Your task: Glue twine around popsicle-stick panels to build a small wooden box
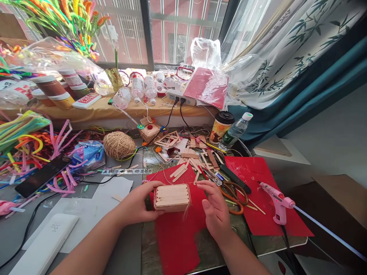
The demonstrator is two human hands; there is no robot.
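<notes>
A small box made of wooden craft sticks (172, 195), with twine along its edges, is held above red paper (177, 244). My left hand (140, 202) grips its left end, thumb and fingers around the corner. To the right of the box, my right hand (215, 212) is apart from it, fingers spread and curved, with nothing in them. A loose end of twine hangs from the box's right front corner. Scissors with orange-brown handles (236, 198) lie just beyond my right hand.
A pink glue gun (276, 202) rests on red paper at right. Loose craft sticks (179, 172), a twine ball (119, 146), a water bottle (235, 131) and a paper cup (220, 128) stand or lie behind. At left are a white power bank (43, 244) and a phone (43, 175).
</notes>
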